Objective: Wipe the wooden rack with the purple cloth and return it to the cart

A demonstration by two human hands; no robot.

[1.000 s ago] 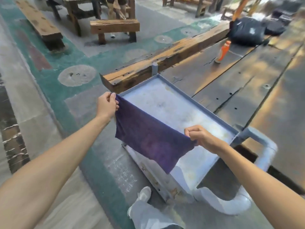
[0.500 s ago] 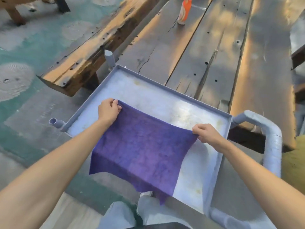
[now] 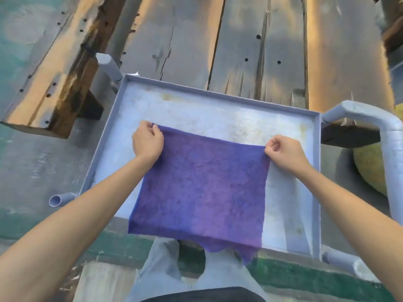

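The purple cloth (image 3: 200, 188) hangs spread out over the grey cart tray (image 3: 218, 110). My left hand (image 3: 147, 141) pinches its top left corner. My right hand (image 3: 283, 153) pinches the top right corner. The cloth's lower edge drapes past the tray's near rim, over my legs. The cart's grey tube handle (image 3: 379, 131) curves along the right side. No wooden rack can be picked out apart from the wooden furniture behind the cart.
A long weathered plank table (image 3: 250, 46) stands just beyond the cart. A wooden bench beam (image 3: 54, 79) runs at the left. A yellow-green rounded object (image 3: 370, 168) lies right of the cart. Green-painted concrete floor (image 3: 32, 162) is below.
The view has swung down and closer over the cart. Both hands have carried the stretched cloth further over the tray, and it now hangs squarer.
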